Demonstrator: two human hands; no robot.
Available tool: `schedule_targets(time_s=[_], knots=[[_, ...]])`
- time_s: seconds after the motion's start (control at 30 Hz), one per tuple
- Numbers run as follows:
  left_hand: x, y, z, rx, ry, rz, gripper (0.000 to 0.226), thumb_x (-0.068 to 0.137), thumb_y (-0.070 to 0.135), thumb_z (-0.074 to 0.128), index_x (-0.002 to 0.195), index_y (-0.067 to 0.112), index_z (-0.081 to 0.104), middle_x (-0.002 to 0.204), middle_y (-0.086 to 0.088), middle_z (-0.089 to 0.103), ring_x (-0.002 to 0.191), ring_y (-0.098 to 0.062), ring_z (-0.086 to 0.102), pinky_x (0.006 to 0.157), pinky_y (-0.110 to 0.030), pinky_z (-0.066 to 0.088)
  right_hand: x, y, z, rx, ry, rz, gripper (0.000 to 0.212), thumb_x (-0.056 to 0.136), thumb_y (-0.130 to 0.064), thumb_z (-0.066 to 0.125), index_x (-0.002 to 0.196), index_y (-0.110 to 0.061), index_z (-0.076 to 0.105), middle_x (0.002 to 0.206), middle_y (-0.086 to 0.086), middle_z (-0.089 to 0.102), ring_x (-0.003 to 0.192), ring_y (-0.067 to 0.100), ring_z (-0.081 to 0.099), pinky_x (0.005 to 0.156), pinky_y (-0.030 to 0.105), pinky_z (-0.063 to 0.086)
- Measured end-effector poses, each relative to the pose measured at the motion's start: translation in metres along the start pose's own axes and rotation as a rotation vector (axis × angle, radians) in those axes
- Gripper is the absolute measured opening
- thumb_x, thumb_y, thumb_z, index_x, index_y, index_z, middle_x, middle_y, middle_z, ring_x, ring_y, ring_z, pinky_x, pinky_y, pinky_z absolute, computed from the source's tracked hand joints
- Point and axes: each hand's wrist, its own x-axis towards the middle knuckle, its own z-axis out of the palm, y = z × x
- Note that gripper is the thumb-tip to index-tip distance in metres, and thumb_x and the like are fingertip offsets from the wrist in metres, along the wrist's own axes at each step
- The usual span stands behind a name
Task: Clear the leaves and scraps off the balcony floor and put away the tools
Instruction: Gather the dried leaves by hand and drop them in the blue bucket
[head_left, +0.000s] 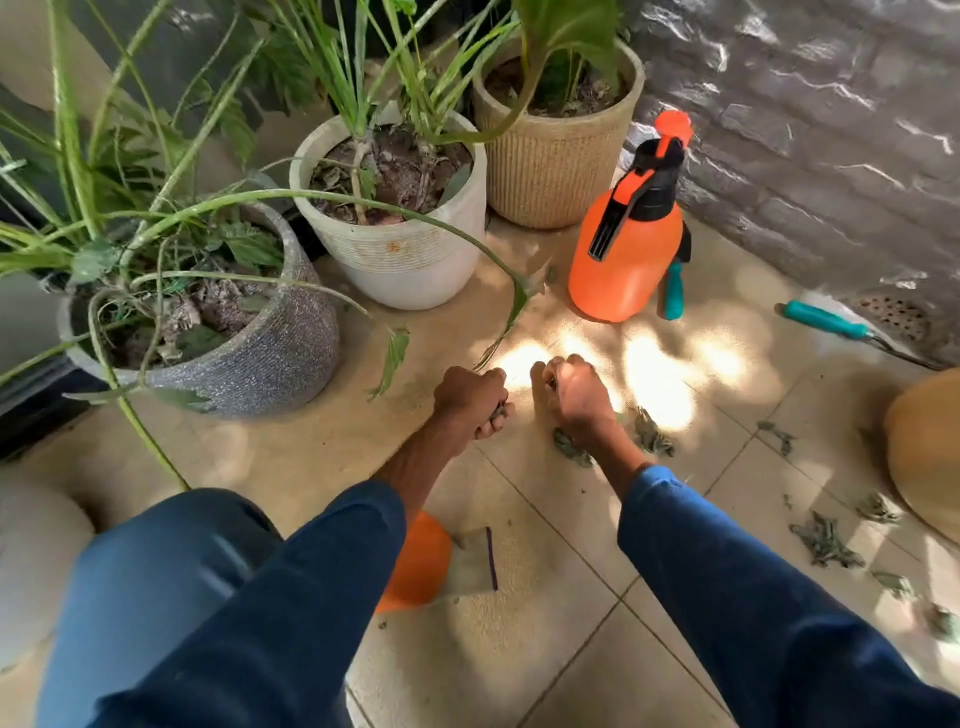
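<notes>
Fingers (491, 428) of the left hand (470, 400) are curled tight round a wad of dry leaf scraps. The right hand (576, 395) is also curled into a fist just above the floor; what it encloses cannot be told.

Location of task items:
- Loose leaves (652, 439) lie on the floor tiles (545, 530) just beside the right wrist. More leaves are scattered well to the right (826, 545).
- The orange sprayer (626, 260) stands upright near the beige pot (556, 171).
- A teal-handled tool (826, 319) lies flat near the floor drain (893, 317).
- A second teal handle (674, 296) shows behind the sprayer.

Probable faults:
- Crumbling. Dry leaves squeezed hard are likely to break up and shed crumbs back onto the tiles.
- Snagging. A drooping stalk (514, 306) from the white pot (405, 260) ends near the left knuckles. A careless lift could tear it and add scrap.
- Drain blockage. Scraps brushed to the right could lodge in the drain holes.
- Overfilling. With both fists already curled, gathering further leaves may spill those held.
- Tipping. A reach past the sprayer for the hidden handle could knock it over.

Markings: no brand, label or lettering is legible. An orange smudge on the white pot is not writing.
</notes>
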Motion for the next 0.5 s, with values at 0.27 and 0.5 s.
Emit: schedule_targets(time_s=[0.27, 0.5], knots=[[-0.004, 0.011, 0.013, -0.006, -0.049, -0.01, 0.031, 0.098, 0.032, 0.06, 0.074, 0.013, 0.06, 0.059, -0.001, 0.064, 0.038, -0.009, 0.05, 0.036, -0.018, 0.033, -0.047, -0.016, -0.054, 0.45, 0.205, 0.1, 0.025, 0.078, -0.012, 0.083, 0.073, -0.033, 0.07, 0.08, -0.014, 0.072, 0.079, 0.01, 0.069, 0.078, 0.028, 0.055], [0.001, 0.016, 0.068, -0.052, 0.193, 0.009, 0.048, 0.095, 0.042, 0.05, 0.093, -0.001, 0.071, 0.07, -0.012, 0.071, 0.044, -0.024, 0.062, 0.039, -0.022, 0.041, -0.083, -0.036, -0.078, 0.859, 0.149, 0.122, 0.017, 0.077, -0.029, 0.068, 0.079, -0.013, 0.073, 0.081, 0.004, 0.076, 0.086, 0.024, 0.073, 0.085, 0.055, 0.058]])
